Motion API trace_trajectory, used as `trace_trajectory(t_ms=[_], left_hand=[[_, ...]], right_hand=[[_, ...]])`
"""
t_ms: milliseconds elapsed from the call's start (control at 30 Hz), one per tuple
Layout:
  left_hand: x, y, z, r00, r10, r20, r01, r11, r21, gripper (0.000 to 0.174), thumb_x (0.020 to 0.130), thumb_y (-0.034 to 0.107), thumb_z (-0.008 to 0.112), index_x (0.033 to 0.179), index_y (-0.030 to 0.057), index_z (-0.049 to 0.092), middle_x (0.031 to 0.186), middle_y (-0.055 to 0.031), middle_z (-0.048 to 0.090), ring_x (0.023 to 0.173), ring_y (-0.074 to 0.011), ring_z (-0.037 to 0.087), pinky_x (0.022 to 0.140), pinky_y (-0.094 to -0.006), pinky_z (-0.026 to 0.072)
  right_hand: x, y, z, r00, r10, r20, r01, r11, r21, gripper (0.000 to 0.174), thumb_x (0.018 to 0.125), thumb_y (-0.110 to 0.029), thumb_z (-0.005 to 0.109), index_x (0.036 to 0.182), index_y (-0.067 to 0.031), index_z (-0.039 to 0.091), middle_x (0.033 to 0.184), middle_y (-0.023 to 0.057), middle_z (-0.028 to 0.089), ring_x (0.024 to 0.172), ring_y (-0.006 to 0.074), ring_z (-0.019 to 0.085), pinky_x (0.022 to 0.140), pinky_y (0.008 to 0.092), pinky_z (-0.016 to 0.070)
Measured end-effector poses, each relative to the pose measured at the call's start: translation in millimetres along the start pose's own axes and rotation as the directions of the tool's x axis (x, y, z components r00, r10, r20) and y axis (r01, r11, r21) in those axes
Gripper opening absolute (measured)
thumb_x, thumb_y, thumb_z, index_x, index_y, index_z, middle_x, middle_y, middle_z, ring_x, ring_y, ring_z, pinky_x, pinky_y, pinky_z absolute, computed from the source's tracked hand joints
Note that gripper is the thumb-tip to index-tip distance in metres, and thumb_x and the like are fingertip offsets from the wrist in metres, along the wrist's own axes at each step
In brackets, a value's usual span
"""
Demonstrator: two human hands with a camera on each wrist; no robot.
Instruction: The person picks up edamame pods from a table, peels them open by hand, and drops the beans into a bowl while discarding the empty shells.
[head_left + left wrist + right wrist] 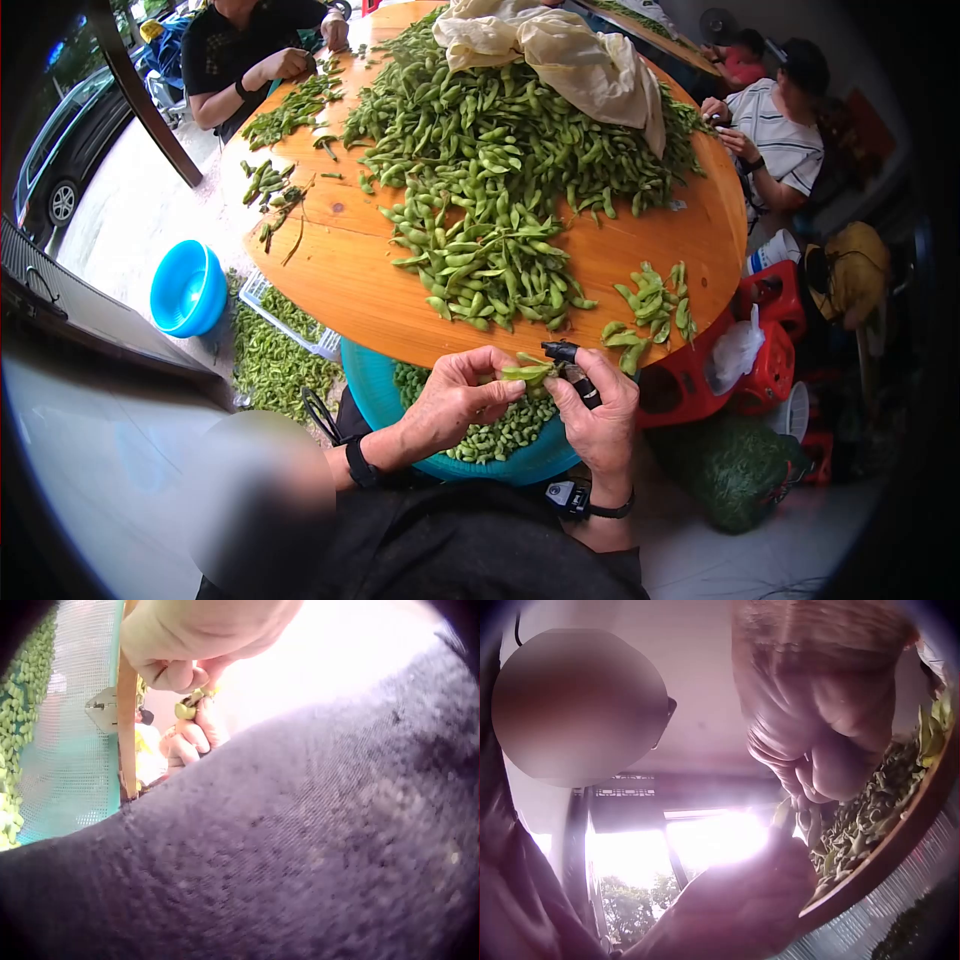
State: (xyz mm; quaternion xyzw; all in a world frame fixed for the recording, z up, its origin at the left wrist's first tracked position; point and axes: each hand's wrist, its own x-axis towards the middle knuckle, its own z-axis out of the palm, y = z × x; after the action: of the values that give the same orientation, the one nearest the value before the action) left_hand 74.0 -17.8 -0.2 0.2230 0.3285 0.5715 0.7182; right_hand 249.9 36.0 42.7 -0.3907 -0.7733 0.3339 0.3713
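Between both hands, over the table's near edge, are green pods in the head view. The left hand pinches them at their left end with thumb and fingers. At the right end the right hand grips them; black coverings sit on its fingers. A large heap of pods lies on the wooden table beyond the hands. Below them a blue-green basket holds shelled beans. In the right wrist view the pods hang between the two hands.
A cream cloth lies over the heap. A small pile of pods is at the near right. Pods cover the floor at left beside a blue basin. Red stools stand at right. Other people sit around the tables.
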Motion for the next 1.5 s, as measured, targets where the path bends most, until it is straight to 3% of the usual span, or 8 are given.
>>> trace_trajectory(t_ms=[367,500,567,733,933,1167,1333,1500], left_hand=[[-1.3,5.4,0.4,0.994,-0.061,0.087,0.054,0.995,0.083,0.014,0.096,0.017,0.064,0.096,0.0032,0.065,0.071,0.0024,0.055,0.055,-0.0044,0.043,0.048,-0.0212,0.0314],[-3.3,8.2,1.5,0.989,-0.092,0.116,0.069,0.98,0.186,0.012,0.096,0.013,0.062,0.098,0.002,0.066,0.073,0.0001,0.057,0.057,-0.0066,0.045,0.049,-0.0216,0.0335],[-3.1,4.9,2.9,0.999,-0.017,0.043,0.011,0.989,0.146,0.011,0.094,0.011,0.064,0.097,0.0013,0.067,0.071,-0.0001,0.057,0.057,-0.0068,0.046,0.049,-0.022,0.0334],[-2.5,5.3,1.8,0.999,-0.028,0.027,0.024,0.989,0.147,0.006,0.091,0.006,0.068,0.095,0.0016,0.066,0.07,0.0014,0.057,0.057,-0.0056,0.046,0.049,-0.0211,0.0331],[-4.7,-2.8,-2.5,0.999,0.048,0.019,-0.052,0.904,0.424,0.009,0.088,-0.001,0.069,0.095,-0.0007,0.063,0.09,0.0008,0.066,0.081,-0.0042,0.059,0.069,-0.0214,0.049],[-1.8,-13.6,-8.0,0.98,0.194,0.04,-0.184,0.818,0.545,0.006,0.088,0.004,0.069,0.09,0.0008,0.065,0.071,0.0053,0.057,0.063,0.0,0.045,0.052,-0.0203,0.0366],[-4.7,-1.8,-11.3,0.969,-0.195,0.152,0.196,0.981,0.007,0.011,0.087,-0.001,0.069,0.095,0.0021,0.063,0.084,-0.0008,0.063,0.07,-0.0066,0.055,0.059,-0.021,0.0432],[-0.8,-8.8,-11.9,0.927,-0.146,0.345,0.216,0.961,-0.171,0.013,0.09,0.011,0.068,0.097,0.0028,0.062,0.075,0.0002,0.055,0.061,-0.0076,0.046,0.052,-0.021,0.0314]], right_hand=[[-2.2,2.5,1.6,0.838,0.427,0.34,-0.527,0.471,0.708,0.026,0.092,-0.007,0.066,0.115,0.0026,0.064,0.069,-0.005,0.052,0.051,0.0024,0.044,0.047,0.0192,0.0358],[-0.9,-1.0,8.6,0.899,0.429,0.081,-0.417,0.789,0.452,0.023,0.091,-0.004,0.065,0.112,0.0042,0.063,0.07,-0.0022,0.053,0.052,0.0039,0.046,0.048,0.0208,0.0379],[-8.0,2.3,5.1,0.958,-0.022,-0.287,-0.025,0.987,-0.157,0.018,0.089,-0.001,0.063,0.106,0.0068,0.062,0.074,0.0024,0.056,0.056,0.006,0.051,0.05,0.0226,0.041],[-19.0,-12.3,-7.7,0.933,0.352,0.076,-0.358,0.89,0.282,0.016,0.09,0.001,0.06,0.102,0.0101,0.061,0.077,0.0037,0.057,0.058,0.0071,0.054,0.051,0.0222,0.0426],[-12.6,-7.2,-3.7,0.878,0.386,0.283,-0.476,0.767,0.43,0.02,0.091,-0.001,0.06,0.106,0.0117,0.061,0.081,0.001,0.055,0.058,0.0045,0.052,0.048,0.0201,0.0404],[-11.7,-3.2,-5.9,0.882,0.336,0.329,-0.454,0.791,0.409,0.019,0.091,0.0,0.06,0.106,0.0127,0.061,0.083,0.0013,0.053,0.058,0.0049,0.053,0.047,0.0205,0.0397],[-14.8,12.1,-7.7,0.863,0.285,0.417,-0.503,0.551,0.665,0.017,0.092,0.003,0.058,0.107,0.0089,0.062,0.077,0.001,0.052,0.054,0.0047,0.046,0.044,0.0203,0.0318],[-10.6,11.7,-8.4,0.821,0.283,0.497,-0.569,0.319,0.758,0.018,0.093,0.002,0.056,0.109,0.006,0.062,0.072,-0.001,0.051,0.052,0.0042,0.041,0.044,0.0203,0.0287]])
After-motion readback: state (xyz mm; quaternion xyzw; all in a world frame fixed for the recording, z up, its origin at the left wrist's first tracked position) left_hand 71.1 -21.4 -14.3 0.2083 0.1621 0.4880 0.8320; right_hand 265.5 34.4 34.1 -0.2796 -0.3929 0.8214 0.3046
